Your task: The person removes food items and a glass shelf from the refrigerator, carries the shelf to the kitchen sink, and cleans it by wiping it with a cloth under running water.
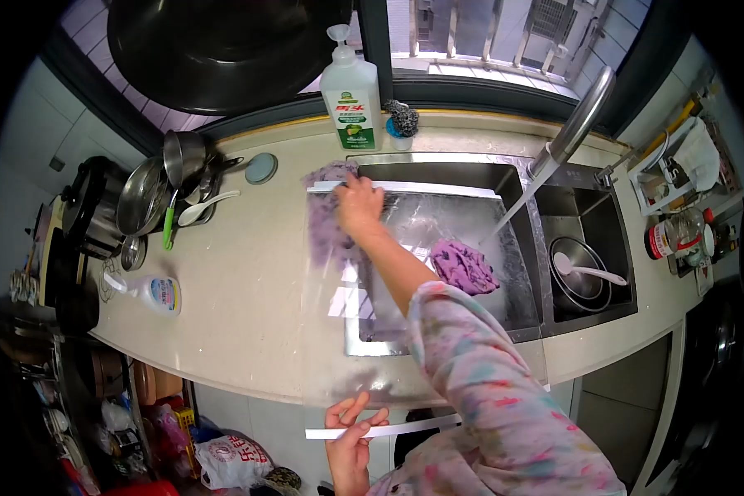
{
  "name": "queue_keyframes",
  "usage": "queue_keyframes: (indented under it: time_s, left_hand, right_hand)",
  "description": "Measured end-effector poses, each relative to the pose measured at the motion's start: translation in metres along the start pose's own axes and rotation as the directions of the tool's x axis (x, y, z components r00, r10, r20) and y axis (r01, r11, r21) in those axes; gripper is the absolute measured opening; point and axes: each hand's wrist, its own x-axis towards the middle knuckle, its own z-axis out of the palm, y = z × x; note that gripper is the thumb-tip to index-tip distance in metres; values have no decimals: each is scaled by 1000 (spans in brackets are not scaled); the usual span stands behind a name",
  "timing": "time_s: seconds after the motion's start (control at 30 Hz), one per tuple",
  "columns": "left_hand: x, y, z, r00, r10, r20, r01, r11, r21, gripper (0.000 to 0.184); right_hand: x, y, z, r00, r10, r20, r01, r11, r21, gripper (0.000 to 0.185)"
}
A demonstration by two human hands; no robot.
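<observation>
A clear glass shelf (322, 331) with white edge strips lies across the sink, its near end reaching past the counter edge. My left hand (351, 442) grips the near white strip (422, 426), thumb on top. At the far left corner, my right hand (360, 207) has its fingers curled over the far white strip (438, 189); part of its grip is hidden. Purple patterned fabric (326, 174) lies beside those fingers and shows blurred through the glass. A crumpled purple cloth (465, 267) rests on the wet glass. Water runs from the faucet (570, 124) onto the shelf.
Right of the shelf, a smaller basin holds a bowl (579, 289) and a white spoon (591, 269). Behind stand a large pump bottle (351, 103) and a scrubber (402, 120). A spray bottle (159, 293) and several pans (145, 198) occupy the left counter.
</observation>
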Motion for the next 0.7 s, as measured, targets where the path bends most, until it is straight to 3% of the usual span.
queue_keyframes:
  time_s: [0.17, 0.43, 0.47, 0.57, 0.6, 0.7]
  left_hand:
    - [1, -7, 0, 999, 18, -47, -19, 999, -31, 48]
    - [3, -14, -7, 999, 49, 15, -48, 997, -68, 50]
    - [3, -13, -6, 999, 47, 14, -46, 997, -69, 50]
    - [3, -14, -6, 999, 48, 15, -47, 997, -69, 51]
    - [4, -14, -7, 999, 49, 15, -48, 997, -67, 51]
    - [4, -13, -10, 997, 63, 38, -60, 994, -87, 51]
  right_hand:
    - [-8, 18, -7, 995, -81, -64, 80, 997, -14, 23]
    - [-55, 204, -67, 981, 176, -86, -191, 955, -228, 34]
    - [-58, 239, -56, 984, 145, -101, -167, 953, -254, 39]
    - [-57, 259, -56, 969, 216, -124, -244, 923, -298, 37]
    - [-56, 244, -71, 973, 228, -18, -223, 924, -310, 38]
    - [-59, 234, -70, 999, 10, -40, -18, 975, -219, 34]
